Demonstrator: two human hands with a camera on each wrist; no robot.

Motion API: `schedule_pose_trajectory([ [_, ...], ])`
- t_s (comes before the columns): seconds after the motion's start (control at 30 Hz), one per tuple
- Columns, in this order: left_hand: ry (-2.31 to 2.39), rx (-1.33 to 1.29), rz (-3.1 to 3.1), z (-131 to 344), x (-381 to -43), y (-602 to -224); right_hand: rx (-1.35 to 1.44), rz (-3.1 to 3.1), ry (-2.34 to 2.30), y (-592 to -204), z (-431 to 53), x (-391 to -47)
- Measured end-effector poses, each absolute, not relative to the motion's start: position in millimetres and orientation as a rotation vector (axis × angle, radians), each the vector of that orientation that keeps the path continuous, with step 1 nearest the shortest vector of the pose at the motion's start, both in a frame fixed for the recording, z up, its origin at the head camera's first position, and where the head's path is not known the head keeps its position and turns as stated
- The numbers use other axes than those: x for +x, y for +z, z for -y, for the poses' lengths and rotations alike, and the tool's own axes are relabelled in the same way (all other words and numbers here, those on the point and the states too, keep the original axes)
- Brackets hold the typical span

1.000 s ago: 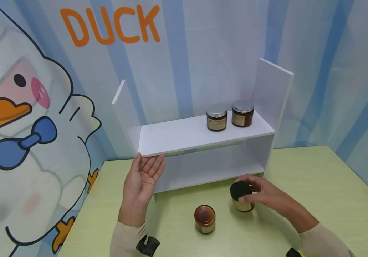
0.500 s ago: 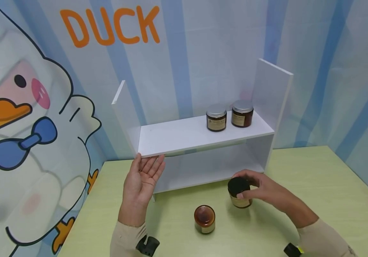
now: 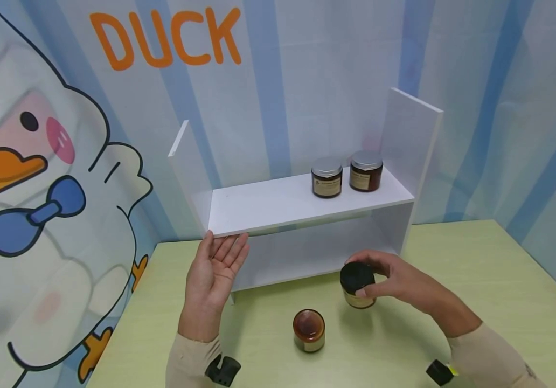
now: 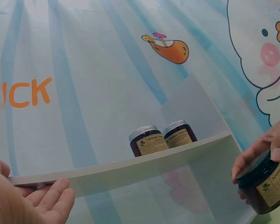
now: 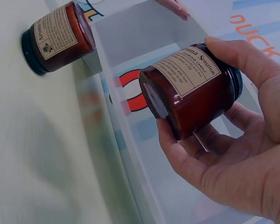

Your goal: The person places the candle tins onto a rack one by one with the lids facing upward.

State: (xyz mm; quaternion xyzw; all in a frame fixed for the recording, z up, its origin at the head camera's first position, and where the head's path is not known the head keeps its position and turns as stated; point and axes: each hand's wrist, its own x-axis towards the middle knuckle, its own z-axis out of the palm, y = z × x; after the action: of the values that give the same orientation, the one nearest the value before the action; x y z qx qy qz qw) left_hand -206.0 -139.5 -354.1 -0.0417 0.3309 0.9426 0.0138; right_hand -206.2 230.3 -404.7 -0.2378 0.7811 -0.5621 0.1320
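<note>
My right hand (image 3: 394,280) grips an amber scented candle jar (image 5: 191,93) by its sides, thumb on the near side, black lid up. The jar hangs above the table, in front of the lower shelf. My left hand (image 3: 215,275) lies palm up at the front left corner of the white shelf unit (image 3: 278,207); its fingers (image 4: 49,200) extend straight beneath the upper board, touching its underside. A second candle jar (image 3: 309,330) stands upside down on the table, amber base up. Two silver-lidded candle jars (image 3: 327,178) sit side by side on the upper shelf, towards the right.
The shelf unit's upright side panels (image 3: 411,140) rise above the upper board at both ends. Its lower board (image 3: 307,253) lies just above the pale green table (image 3: 462,280). A printed duck curtain (image 3: 307,81) hangs behind.
My right hand has raised the candle jar slightly and carried it left and towards the shelf. My left hand and the other jars have stayed in place.
</note>
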Motion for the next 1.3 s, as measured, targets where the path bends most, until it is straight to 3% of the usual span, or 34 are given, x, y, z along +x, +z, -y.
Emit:
schedule_pose_trajectory([
  [1.3, 2.937, -0.133, -1.034, 139.4, -206.7, -354.2, -0.835, -2.265, -1.65, -358.1, -211.6, -214.5],
])
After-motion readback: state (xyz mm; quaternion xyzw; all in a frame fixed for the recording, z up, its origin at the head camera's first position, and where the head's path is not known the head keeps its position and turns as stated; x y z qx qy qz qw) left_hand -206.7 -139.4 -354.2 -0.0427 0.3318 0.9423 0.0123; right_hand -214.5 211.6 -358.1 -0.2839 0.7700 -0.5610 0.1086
